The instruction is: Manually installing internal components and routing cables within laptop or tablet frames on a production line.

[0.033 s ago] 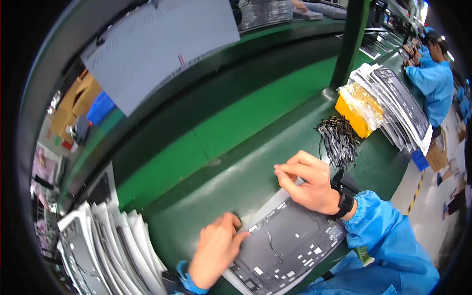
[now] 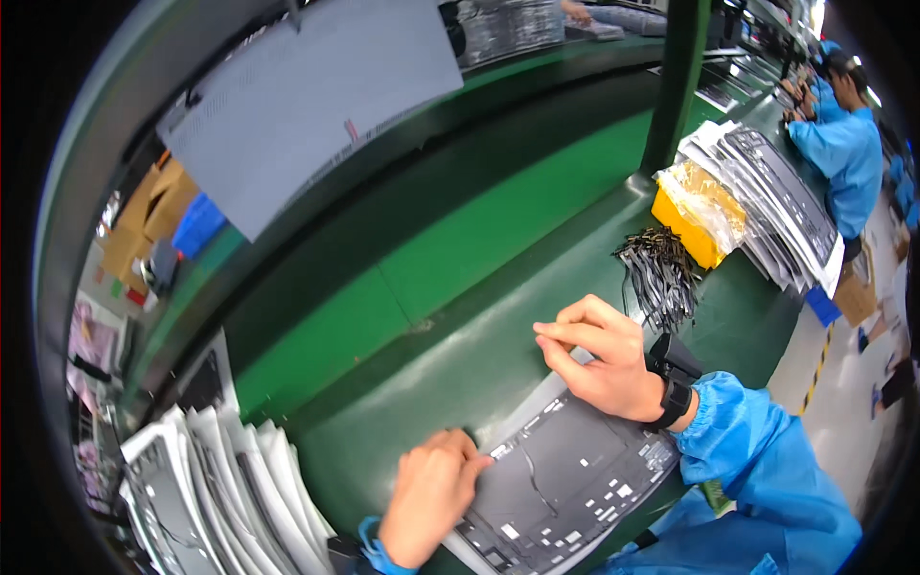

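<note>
A dark thin panel point(image 2: 565, 460), like a laptop's bottom cover with small white pads, lies on the green bench on a pale sheet. A thin black cable point(image 2: 537, 479) runs across its left part. My left hand point(image 2: 431, 494) is at the panel's upper left edge, fingers curled and thumb reaching the rim beside the cable's end; whatever is under them is hidden. Above the panel's far right edge hovers my right hand point(image 2: 604, 359), its thumb and index fingertips pinched. Anything between them is too small to make out.
At left stands a stack of similar panels with white sheets point(image 2: 230, 489). Black cables point(image 2: 659, 273) lie heaped beyond my right hand, beside a yellow bin point(image 2: 685, 225) and another panel stack point(image 2: 767, 201). A grey board point(image 2: 316, 105) hangs ahead; a person in blue point(image 2: 839, 153) works far right.
The view has shifted slightly, and the left stack and my left hand appear a little further right. Both hands keep about the same pose.
</note>
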The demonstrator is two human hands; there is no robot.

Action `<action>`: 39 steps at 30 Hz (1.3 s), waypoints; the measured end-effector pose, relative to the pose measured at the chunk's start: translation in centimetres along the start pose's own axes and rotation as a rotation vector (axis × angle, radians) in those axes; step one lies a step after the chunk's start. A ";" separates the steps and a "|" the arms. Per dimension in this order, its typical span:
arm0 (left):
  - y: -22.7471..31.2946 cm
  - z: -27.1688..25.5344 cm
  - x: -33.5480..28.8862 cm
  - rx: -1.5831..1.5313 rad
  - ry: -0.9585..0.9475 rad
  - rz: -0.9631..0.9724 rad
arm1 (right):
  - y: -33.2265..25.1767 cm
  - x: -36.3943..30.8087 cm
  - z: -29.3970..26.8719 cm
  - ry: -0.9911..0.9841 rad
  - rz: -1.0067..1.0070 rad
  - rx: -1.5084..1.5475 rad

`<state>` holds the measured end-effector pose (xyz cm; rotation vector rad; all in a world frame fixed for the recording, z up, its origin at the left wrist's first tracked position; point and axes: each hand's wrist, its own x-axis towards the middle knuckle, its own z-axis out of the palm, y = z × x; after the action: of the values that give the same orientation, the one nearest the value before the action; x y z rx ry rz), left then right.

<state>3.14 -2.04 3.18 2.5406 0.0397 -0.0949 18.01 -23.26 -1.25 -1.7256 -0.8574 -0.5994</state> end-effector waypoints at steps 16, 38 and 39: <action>-20.8 -8.7 20.6 0.035 0.639 0.199 | 0.5 -0.7 0.7 0.109 -0.076 0.170; -4.9 -2.7 23.0 -0.027 0.933 0.348 | 0.6 -1.4 0.9 -0.127 -0.113 0.348; -3.5 0.1 22.1 -0.009 0.867 0.421 | 0.2 -1.4 1.1 -0.134 -0.133 0.358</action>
<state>25.00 1.01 -0.58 2.3289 -0.1543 1.1503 17.27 -22.65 -2.75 -1.4017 -1.1082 -0.3913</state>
